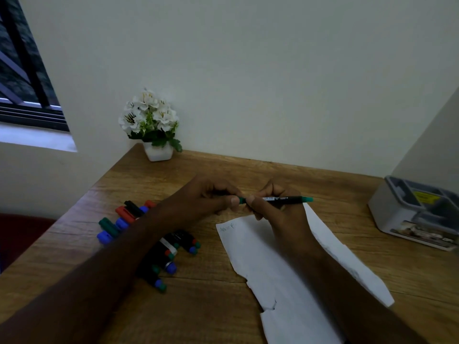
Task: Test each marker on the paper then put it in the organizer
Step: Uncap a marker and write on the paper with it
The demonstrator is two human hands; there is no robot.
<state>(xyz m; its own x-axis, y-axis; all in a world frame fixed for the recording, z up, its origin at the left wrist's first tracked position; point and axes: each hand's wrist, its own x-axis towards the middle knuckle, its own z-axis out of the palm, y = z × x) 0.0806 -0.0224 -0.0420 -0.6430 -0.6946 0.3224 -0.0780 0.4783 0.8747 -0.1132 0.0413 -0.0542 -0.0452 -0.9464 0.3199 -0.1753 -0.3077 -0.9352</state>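
Note:
A green marker (283, 199) with a black barrel lies level above the top of the white paper (278, 276). My right hand (278, 207) grips its barrel. My left hand (211, 197) pinches the marker's left end, where the green cap (242, 200) meets the barrel. The paper carries faint green writing (227, 227) near its upper left corner. A pile of several markers (149, 242) with blue, green, red and black caps lies on the table under my left forearm. The grey organizer (417, 214) stands at the right edge of the table.
A white pot of white flowers (151, 125) stands at the back left corner of the wooden table (198, 306), against the wall. A window is at the far left. The paper's torn lower edge reaches the table's near edge.

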